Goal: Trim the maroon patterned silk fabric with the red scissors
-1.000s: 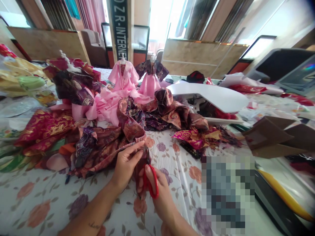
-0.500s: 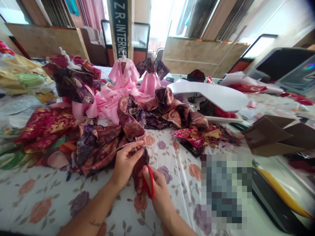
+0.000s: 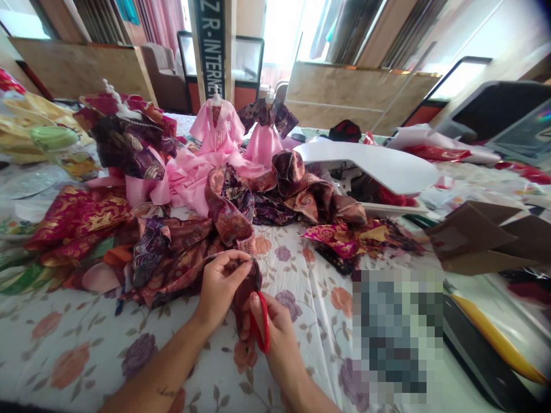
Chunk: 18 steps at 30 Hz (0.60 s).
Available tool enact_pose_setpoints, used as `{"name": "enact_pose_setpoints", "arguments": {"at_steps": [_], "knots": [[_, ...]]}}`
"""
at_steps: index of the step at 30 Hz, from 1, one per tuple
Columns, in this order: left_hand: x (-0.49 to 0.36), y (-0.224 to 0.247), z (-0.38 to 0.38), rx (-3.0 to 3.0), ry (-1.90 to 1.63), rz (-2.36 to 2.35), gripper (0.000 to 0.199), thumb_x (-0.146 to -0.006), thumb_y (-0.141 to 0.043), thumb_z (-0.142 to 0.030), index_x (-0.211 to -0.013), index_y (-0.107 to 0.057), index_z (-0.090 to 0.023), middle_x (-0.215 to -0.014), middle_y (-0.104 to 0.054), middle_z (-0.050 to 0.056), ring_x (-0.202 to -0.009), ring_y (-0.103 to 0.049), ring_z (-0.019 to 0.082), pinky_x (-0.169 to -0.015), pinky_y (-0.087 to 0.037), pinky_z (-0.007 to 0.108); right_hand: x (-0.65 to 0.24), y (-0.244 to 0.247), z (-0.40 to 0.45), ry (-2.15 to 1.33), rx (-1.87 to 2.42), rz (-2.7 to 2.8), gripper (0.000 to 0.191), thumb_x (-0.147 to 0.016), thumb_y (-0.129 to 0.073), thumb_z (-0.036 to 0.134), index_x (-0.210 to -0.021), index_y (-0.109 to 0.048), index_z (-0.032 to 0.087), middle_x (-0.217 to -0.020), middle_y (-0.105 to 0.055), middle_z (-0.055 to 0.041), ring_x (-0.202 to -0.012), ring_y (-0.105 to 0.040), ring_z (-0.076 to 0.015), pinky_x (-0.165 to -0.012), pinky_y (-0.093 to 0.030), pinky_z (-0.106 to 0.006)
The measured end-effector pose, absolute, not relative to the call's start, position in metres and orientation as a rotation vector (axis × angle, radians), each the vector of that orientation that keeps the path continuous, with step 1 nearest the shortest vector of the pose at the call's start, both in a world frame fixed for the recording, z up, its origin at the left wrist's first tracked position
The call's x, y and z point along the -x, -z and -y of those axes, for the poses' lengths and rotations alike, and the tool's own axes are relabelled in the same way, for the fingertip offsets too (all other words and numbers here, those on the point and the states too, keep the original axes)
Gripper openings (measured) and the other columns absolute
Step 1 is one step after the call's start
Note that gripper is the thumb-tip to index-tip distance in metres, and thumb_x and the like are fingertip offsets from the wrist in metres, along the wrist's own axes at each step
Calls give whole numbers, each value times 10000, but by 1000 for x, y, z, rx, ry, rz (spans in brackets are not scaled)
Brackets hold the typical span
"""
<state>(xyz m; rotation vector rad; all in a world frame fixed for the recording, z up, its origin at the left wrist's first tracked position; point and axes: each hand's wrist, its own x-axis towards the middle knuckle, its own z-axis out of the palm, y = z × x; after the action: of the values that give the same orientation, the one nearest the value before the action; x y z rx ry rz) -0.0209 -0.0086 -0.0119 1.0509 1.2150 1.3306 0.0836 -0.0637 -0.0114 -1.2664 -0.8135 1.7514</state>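
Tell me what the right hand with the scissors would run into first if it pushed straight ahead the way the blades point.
The right hand aims the red-handled scissors up and away, so it would likely meet the brocade fabric pinched by the left hand first; depth is hard to judge.

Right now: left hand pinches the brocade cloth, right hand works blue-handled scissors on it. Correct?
Not quite: the scissors in the right hand have red handles, not blue, as the head view shows. The left hand does pinch the brocade cloth.

Bare floral tablecloth [image 3: 86, 350] is left open at the near left. Passage ahead is blocked by the heaped brocade fabric [image 3: 181, 252]; the right is hemmed by cardboard pieces [image 3: 477, 235].
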Motion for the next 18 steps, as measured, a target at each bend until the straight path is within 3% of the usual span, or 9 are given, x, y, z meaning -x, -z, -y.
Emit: {"name": "enact_pose_setpoints", "arguments": {"at_steps": [10, 18], "knots": [[22, 15, 9, -1047, -1303, -1215, 174, -750, -705, -298, -860, -663, -170, -753, -653, -6, -643, -562, 99, -609, -449, 177, -82, 10, 64, -1743, 1291, 779, 561, -641, -614, 746, -636, -435, 214, -405, -462, 71, -273, -477, -121, -253, -355, -215], [21, 14, 8, -1045, -1289, -1203, 188, -743, -705, -310, -862, -666, -170, -771, -660, 5, -654, -579, 110, -620, -458, 191, -83, 15, 65, -1614, 1334, 883, 529, -721, -566, 720, -624, -462, 210, -402, -469, 49, -316, -427, -100, -309, -305, -215]]}}
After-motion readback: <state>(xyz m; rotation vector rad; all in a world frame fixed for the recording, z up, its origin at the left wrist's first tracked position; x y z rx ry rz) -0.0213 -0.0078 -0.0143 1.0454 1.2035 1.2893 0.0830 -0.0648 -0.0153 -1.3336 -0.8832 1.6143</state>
